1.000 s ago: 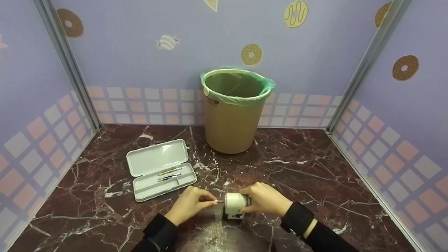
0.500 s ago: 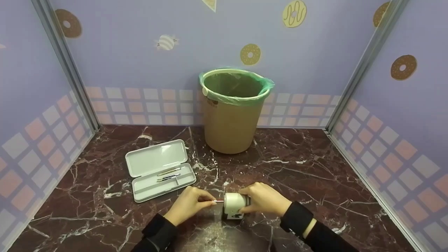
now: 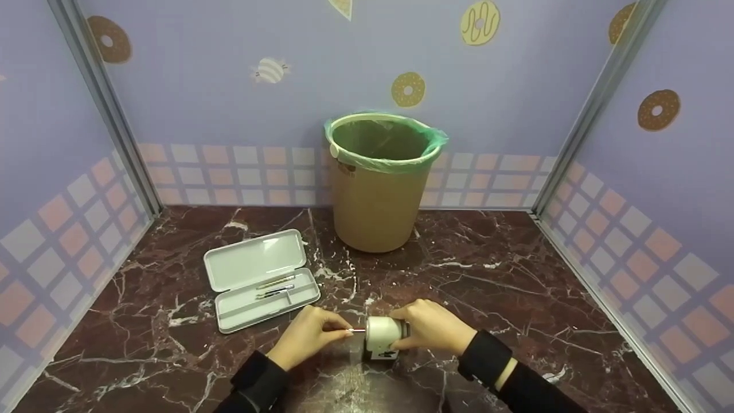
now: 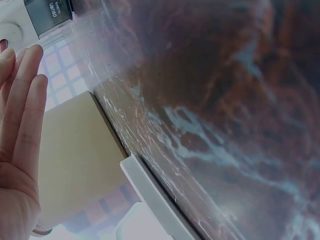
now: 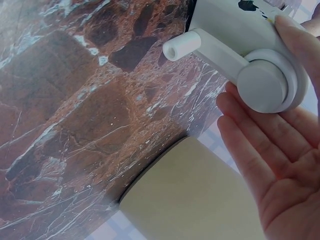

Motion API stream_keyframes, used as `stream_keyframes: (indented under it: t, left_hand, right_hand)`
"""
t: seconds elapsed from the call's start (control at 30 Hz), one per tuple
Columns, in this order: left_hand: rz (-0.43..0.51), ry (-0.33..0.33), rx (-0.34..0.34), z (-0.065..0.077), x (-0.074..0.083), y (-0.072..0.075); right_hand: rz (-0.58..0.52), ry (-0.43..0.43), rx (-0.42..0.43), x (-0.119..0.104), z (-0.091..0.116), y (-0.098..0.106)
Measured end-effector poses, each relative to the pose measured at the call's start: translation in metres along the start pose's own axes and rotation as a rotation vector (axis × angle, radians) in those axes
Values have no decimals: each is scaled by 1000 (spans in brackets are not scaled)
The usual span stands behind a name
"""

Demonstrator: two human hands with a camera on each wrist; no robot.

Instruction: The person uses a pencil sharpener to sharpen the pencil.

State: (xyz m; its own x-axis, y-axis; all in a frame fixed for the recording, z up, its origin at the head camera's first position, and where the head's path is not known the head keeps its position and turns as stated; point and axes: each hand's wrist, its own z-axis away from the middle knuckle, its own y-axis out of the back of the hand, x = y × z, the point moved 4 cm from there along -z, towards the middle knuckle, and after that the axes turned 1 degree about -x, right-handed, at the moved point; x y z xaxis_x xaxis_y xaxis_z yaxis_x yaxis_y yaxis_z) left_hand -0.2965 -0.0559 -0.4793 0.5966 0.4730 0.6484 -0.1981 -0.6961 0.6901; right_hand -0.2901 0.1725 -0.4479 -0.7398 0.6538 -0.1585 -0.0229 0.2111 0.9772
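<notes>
A white crank pencil sharpener (image 3: 383, 331) stands on the dark marble tabletop near the front middle. My right hand (image 3: 433, 326) grips its body from the right, thumb in front and fingers behind. In the right wrist view, the white crank (image 5: 220, 56) points away from the palm, and no finger is on its knob (image 5: 181, 46). My left hand (image 3: 307, 334) pinches a thin pencil (image 3: 359, 330) between thumb and fingertips. The pencil's other end is inside the sharpener's left face, so its tip is hidden. A dark panel (image 4: 49, 12) of the sharpener shows in the left wrist view.
An open white pencil case (image 3: 255, 261) lies to the left, with several thin pencils (image 3: 276, 285) in its tray. Behind the hands stands a tan bin (image 3: 375, 212) with a green liner (image 3: 401, 166). Patterned walls (image 3: 229, 103) enclose the table at the back and sides.
The head view has shifted very slightly. Both hands keep their holds on the pencil and the sharpener, with no clear movement.
</notes>
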Motion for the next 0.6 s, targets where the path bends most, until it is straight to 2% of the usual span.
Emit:
stream_keyframes:
  t: [0.23, 0.47, 0.6]
  left_hand:
    - [0, -16, 9, -1, 0, -1]
    - [20, 21, 1, 1, -2, -1]
    - [12, 18, 5, 1, -2, 0]
  right_hand:
    - [17, 0, 7, 0, 1, -1]
    - [10, 4, 0, 0, 0, 0]
    - [4, 6, -2, 0, 0, 1]
